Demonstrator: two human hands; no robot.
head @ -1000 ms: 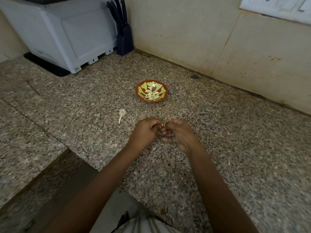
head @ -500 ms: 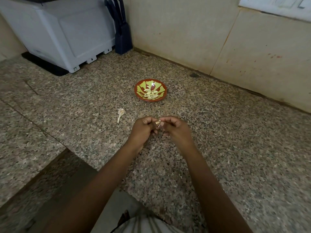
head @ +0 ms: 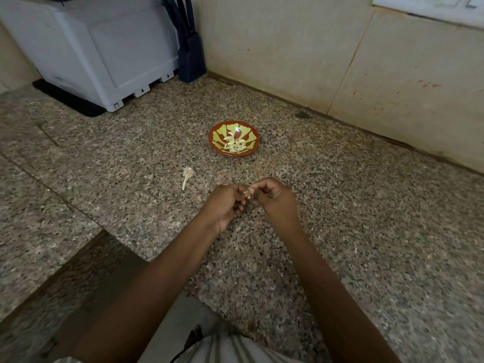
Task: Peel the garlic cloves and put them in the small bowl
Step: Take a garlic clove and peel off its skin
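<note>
Garlic husk (head: 188, 176) lies at ten o'clock of the left hand (head: 226, 203), which pinches a clove (head: 246, 191) together with the right hand (head: 275, 199). The small bowl (head: 211, 139) sits at twelve o'clock. Squeezed too hard, the clove may pop onto the counter (head: 366, 231).

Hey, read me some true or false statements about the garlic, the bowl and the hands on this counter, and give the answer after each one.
1. The small bowl holds peeled cloves. True.
2. The garlic stalk lies inside the small bowl. False: it lies on the counter, left of the bowl and apart from it.
3. The left hand and the right hand both pinch one garlic clove between their fingertips. True.
4. The knife block stands right of the small bowl. False: it stands in the back corner, left of the bowl, beside the white appliance.
5. The hands are held over the small bowl. False: they are nearer the person, with bare counter between.
</note>
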